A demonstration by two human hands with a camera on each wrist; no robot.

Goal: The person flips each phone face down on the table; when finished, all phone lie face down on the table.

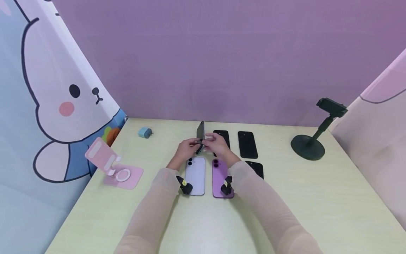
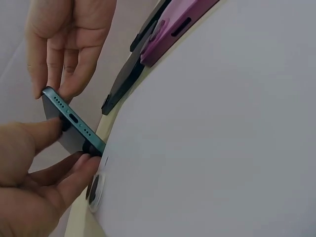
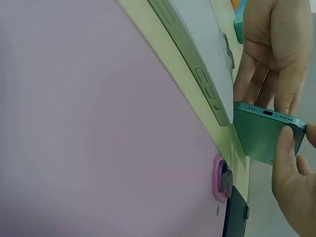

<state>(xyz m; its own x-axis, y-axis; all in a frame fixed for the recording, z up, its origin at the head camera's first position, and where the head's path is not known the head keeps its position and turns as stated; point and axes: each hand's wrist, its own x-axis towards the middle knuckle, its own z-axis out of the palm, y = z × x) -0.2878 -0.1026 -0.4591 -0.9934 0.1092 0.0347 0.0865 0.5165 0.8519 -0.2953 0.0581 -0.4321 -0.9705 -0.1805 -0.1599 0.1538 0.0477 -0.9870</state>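
Note:
A teal phone (image 3: 261,136) is raised on edge between both hands, its dark face (image 1: 201,131) turned to the left in the head view. The left hand (image 1: 185,151) pinches one side of its lower end. At the opposite side the right hand (image 1: 219,145) pinches the other corner, fingertips on the teal back. The bottom edge with its port (image 2: 73,118) faces the wrist cameras. Beneath the forearms lie a lavender phone (image 1: 196,176) and a purple phone (image 1: 219,176), camera sides up.
Dark phones (image 1: 247,144) lie to the right, one partly behind the right hand and one partly under the right sleeve. A pink folding stand (image 1: 131,176) is at the left, a blue plug (image 1: 145,132) behind it. A dark round-based stand (image 1: 307,147) stands far right.

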